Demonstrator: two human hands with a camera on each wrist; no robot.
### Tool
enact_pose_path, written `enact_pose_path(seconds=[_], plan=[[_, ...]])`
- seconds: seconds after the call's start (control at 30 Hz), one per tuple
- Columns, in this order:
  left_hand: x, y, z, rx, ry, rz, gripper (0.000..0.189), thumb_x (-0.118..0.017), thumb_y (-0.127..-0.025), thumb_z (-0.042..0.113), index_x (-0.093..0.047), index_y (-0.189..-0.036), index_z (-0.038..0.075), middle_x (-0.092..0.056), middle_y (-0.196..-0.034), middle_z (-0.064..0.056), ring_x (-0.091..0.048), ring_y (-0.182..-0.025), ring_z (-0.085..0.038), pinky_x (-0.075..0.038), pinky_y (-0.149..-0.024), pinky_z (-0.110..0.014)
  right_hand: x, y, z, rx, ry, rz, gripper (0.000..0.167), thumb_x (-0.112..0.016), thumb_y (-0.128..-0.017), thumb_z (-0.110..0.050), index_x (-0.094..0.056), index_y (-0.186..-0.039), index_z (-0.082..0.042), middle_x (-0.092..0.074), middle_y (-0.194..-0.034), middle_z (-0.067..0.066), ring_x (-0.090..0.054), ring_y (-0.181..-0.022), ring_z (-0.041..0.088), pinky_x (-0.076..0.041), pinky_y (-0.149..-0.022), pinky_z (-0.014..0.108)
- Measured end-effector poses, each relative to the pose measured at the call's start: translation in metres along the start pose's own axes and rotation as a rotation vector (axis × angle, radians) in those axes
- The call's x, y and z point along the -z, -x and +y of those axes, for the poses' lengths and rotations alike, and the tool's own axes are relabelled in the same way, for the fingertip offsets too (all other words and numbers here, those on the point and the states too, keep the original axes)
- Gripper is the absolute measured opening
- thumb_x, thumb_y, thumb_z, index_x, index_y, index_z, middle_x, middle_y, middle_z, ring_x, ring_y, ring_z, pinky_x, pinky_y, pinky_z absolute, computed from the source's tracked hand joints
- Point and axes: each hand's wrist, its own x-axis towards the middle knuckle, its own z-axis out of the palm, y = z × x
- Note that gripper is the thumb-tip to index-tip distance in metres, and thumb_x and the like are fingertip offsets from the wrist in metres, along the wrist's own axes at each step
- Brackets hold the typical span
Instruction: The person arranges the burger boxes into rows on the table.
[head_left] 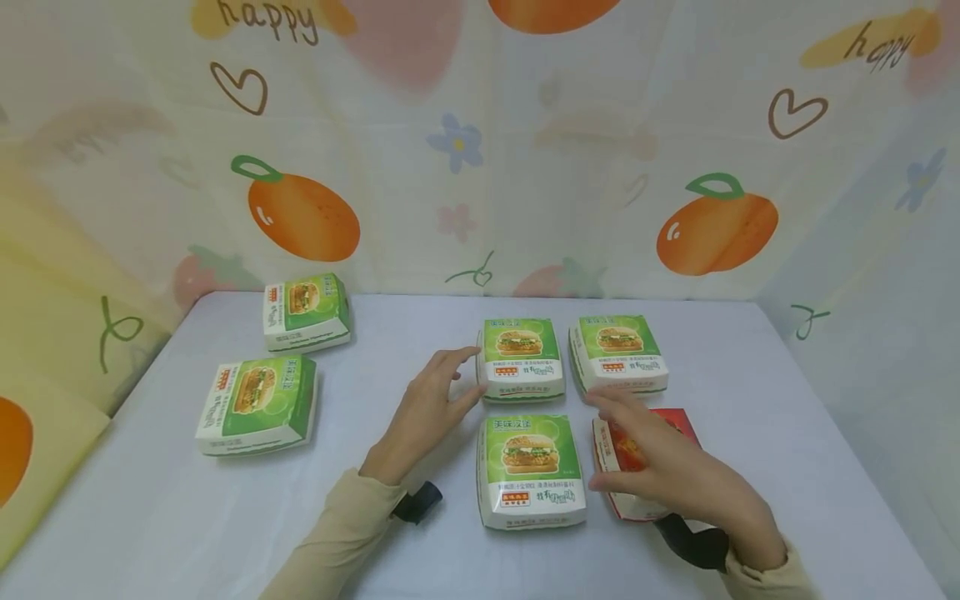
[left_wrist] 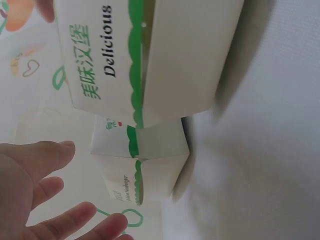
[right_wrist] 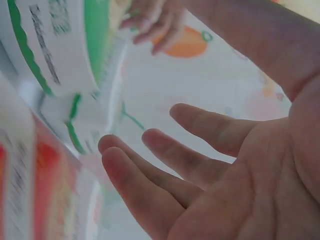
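My left hand [head_left: 420, 412] reaches in with spread fingers, its fingertips right at the left side of a green-and-white hamburger box [head_left: 521, 358]. A second green hamburger box [head_left: 531, 475] sits nearer to me, just in front of that one. Over a red hamburger box [head_left: 681, 423] hovers my right hand [head_left: 667, 462], partly hiding the lid. Its fingers are extended and loosely parted in the right wrist view, holding nothing. Those right fingertips overlap the front edge of another green box [head_left: 618, 350] at the back right. In the left wrist view, box sides with a scalloped green trim [left_wrist: 135, 60] stand beside the left hand.
Two more green hamburger boxes stand on the left, one at the back [head_left: 307, 308] and one nearer [head_left: 258, 404]. All the boxes rest on a white-covered table [head_left: 390, 350]. A patterned cloth [head_left: 480, 217] hangs behind the table.
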Motion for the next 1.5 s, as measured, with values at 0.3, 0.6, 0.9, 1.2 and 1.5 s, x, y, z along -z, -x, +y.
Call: enact_pose_path(seconds=[0.3,0.6,0.9,1.2,1.5], plan=[[0.004,0.003,0.003,-0.023,0.005,0.009,0.051,-0.071,-0.092,0.026,-0.054,-0.140,0.016,-0.058,-0.135,-0.008,-0.065,-0.111,-0.026,-0.058,-0.090,-0.039,-0.018,-0.008,0.002,0.046,0.062,-0.078,0.091,-0.083,-0.076,-0.043,-0.039,-0.150,-0.013,-0.034,-0.159,0.014,-0.041,-0.141,0.036,-0.043,-0.107,0.058],[0.009,0.004,0.001,-0.043,0.014,0.022,0.051,-0.073,-0.092,0.023,-0.055,-0.139,0.013,-0.059,-0.134,-0.008,-0.065,-0.111,-0.029,-0.058,-0.089,-0.039,-0.019,-0.010,-0.003,0.062,0.104,-0.058,0.089,-0.083,-0.078,-0.043,-0.040,-0.150,-0.011,-0.040,-0.156,0.010,-0.043,-0.140,0.032,-0.043,-0.109,0.055],[0.019,0.008,0.000,-0.047,-0.012,0.038,0.049,-0.072,-0.092,0.022,-0.055,-0.138,0.014,-0.059,-0.134,-0.008,-0.066,-0.110,-0.029,-0.058,-0.088,-0.041,-0.014,-0.020,-0.027,0.121,0.069,-0.039,0.081,-0.077,-0.084,-0.042,-0.038,-0.151,-0.020,-0.035,-0.158,0.001,-0.039,-0.143,0.025,-0.042,-0.111,0.053],[0.040,0.013,-0.012,-0.037,-0.034,0.093,0.049,-0.073,-0.091,0.021,-0.057,-0.137,0.014,-0.061,-0.131,-0.007,-0.065,-0.108,-0.027,-0.058,-0.087,-0.040,-0.012,-0.045,-0.053,0.203,0.062,-0.047,0.075,-0.074,-0.088,-0.041,-0.039,-0.151,-0.024,-0.037,-0.156,-0.005,-0.042,-0.141,0.018,-0.042,-0.112,0.050],[0.062,0.015,-0.024,-0.014,-0.044,0.145,0.051,-0.074,-0.090,0.022,-0.056,-0.137,0.013,-0.060,-0.132,-0.010,-0.064,-0.109,-0.030,-0.058,-0.088,-0.044,-0.013,-0.077,-0.070,0.306,0.021,-0.050,0.071,-0.074,-0.090,-0.032,-0.040,-0.150,-0.018,-0.038,-0.156,0.001,-0.033,-0.147,0.021,-0.036,-0.118,0.049]])
